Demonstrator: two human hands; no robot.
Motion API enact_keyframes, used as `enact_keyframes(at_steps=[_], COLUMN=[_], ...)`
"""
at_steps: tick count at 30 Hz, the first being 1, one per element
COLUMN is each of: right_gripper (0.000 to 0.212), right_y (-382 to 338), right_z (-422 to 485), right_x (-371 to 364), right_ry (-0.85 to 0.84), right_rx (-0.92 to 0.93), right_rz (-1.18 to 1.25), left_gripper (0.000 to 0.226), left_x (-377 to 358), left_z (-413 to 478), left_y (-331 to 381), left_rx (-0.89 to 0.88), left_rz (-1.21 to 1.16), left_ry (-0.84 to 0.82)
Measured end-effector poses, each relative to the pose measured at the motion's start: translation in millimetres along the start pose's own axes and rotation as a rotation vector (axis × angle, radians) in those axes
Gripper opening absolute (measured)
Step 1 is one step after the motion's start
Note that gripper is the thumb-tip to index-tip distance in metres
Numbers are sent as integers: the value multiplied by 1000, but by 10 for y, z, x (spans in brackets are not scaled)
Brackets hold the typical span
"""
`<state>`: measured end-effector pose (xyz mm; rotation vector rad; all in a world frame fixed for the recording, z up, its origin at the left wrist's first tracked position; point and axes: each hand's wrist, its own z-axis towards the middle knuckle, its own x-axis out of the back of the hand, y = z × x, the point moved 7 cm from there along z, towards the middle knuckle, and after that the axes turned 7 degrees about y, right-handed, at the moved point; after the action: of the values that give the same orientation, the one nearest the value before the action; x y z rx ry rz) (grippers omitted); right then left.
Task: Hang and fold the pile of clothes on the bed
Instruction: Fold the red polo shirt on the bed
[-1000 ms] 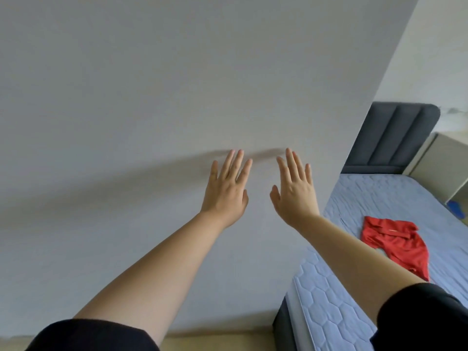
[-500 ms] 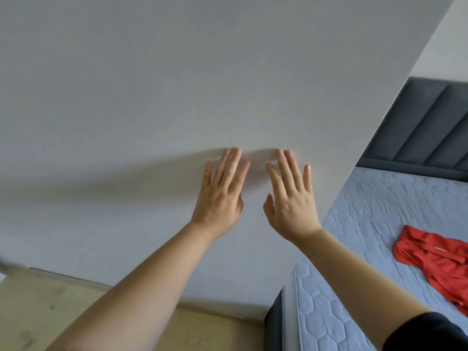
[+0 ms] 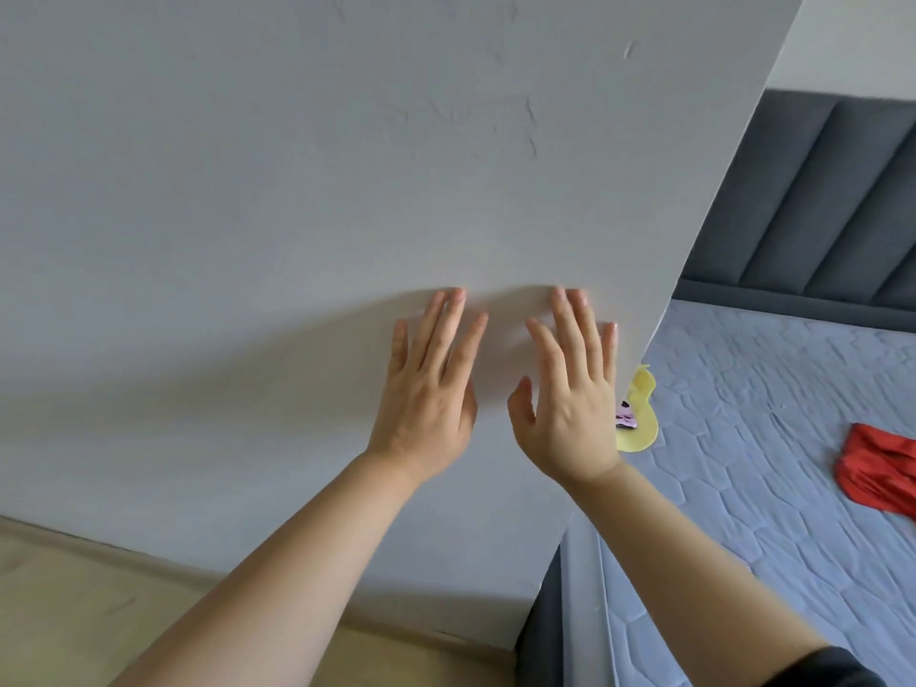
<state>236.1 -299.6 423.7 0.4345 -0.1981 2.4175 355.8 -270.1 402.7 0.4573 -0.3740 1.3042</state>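
My left hand (image 3: 429,389) and my right hand (image 3: 570,389) are both stretched out side by side with straight fingers against a plain white wall (image 3: 297,190), and neither holds anything. To the right lies the bed (image 3: 743,488) with a pale blue quilted mattress. A crumpled red garment (image 3: 877,468) lies on it at the right edge of the view, partly cut off. A yellow item with a pink patch (image 3: 639,419) shows on the bed just past the wall's corner, partly hidden by my right hand.
A dark grey padded headboard (image 3: 818,190) stands at the back right. The bed's dark frame (image 3: 540,632) meets the wall's corner. Beige floor (image 3: 74,612) runs along the wall's foot at the lower left.
Both hands have moved closer to the wall. The view has swung left and down: the red garment slid toward the right edge, and the yellow item came into sight.
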Motion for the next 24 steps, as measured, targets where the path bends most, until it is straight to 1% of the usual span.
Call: enact_keyframes(at_steps=[3,5,7,10,12,16,20,24], right_gripper=[63,61,59,59,59,58,60,60], right_y=[218,365,521,817,1073,1774,2575,3374], right_z=[-435,-718,-944,-1229,-1404,-1825,-2326,-2876], right_x=[51,152,253,441,559,768,958,1113], right_ry=[6,-44,-115,-220,-277,-387,-475,-599], right_rx=[-14,-35,-55,-107,-135,-247,-370,-525], right_rz=[32,49,67,94,84,10,-102,-232], left_gripper=[73,74,69,60,62,62,65,70], left_x=[-285,-426,-565,-779,-953,-1380,-2057,-2772], left_z=[-388,-640,-828,-1011,-1066,-1112,-1176,-1243], left_y=[154,343,577,1001,1289,1815,2363,2884], left_rx=[38,100,147,156,144,144,66,67], left_rz=[19,36,49,57,62,58,-10,-85], left_ry=[-26,-86,-177,-278,-314,-320,-449,-556])
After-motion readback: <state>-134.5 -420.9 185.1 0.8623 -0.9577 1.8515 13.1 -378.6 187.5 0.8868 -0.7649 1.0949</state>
